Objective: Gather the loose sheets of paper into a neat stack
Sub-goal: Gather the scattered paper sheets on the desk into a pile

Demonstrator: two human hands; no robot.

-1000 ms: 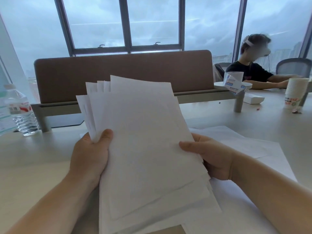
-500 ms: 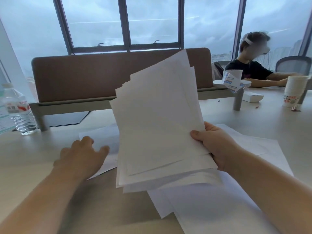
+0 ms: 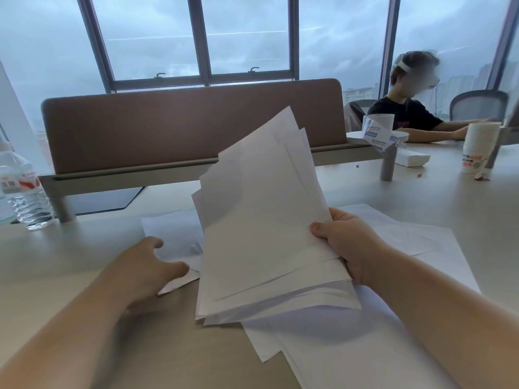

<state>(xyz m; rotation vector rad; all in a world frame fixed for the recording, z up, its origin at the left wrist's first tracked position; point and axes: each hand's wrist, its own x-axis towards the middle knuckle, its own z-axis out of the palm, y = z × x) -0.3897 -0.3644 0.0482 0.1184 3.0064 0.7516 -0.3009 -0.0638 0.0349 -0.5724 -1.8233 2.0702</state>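
Nearest on the desk (image 3: pixel 84 276), loose sheets (image 3: pixel 351 346) lay spread at the lower right, running under the right forearm. Above them the right hand (image 3: pixel 345 242) gripped a fanned bundle of paper (image 3: pixel 261 220) by its right edge, thumb on the front, the pages lifted and tilted with their corners uneven. To the left, the left hand (image 3: pixel 146 268) lay flat with fingers extended, its fingertips on a single sheet (image 3: pixel 171 234) resting on the desk. Farther back stood a water bottle (image 3: pixel 24 192) at the left, a brown divider panel (image 3: pixel 191 124) across the middle, and a stack of paper cups (image 3: pixel 478 147) at the right, near another seated person (image 3: pixel 407 108).
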